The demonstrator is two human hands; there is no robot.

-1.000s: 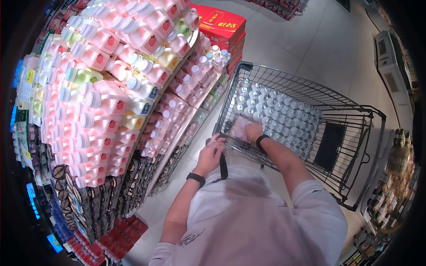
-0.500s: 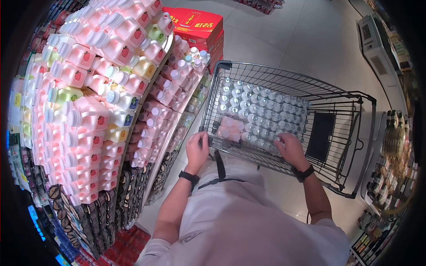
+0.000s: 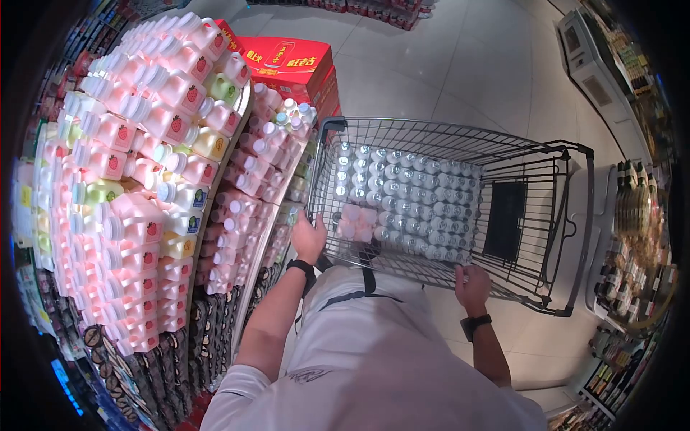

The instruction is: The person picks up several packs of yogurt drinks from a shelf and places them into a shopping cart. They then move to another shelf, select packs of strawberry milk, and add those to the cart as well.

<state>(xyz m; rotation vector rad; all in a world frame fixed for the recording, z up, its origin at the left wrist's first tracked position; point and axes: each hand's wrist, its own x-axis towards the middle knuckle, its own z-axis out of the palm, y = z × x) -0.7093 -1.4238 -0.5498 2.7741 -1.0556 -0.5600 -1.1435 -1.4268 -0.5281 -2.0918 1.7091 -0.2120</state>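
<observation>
A metal wire shopping cart (image 3: 402,128) stands sideways in front of me. Its basket holds rows of silver-topped cans (image 3: 410,194) and a small group of pink bottles (image 3: 357,223). At the cart's near left corner, my left hand (image 3: 308,237) is closed around the rim. Farther right along the near side, my right hand (image 3: 472,289) has its fingers curled over the top rail. Both wrists wear dark bands.
To the left rises a tall display of pink strawberry milk bottles (image 3: 136,215), close to my left arm. Red boxes (image 3: 287,65) stand behind it. Stocked shelves (image 3: 632,237) run along the right. Tiled floor (image 3: 460,65) lies beyond the cart.
My right hand has come back from over the cans to the cart's near rail. The cart now appears farther left and slightly lower in view. My left hand stays at the corner.
</observation>
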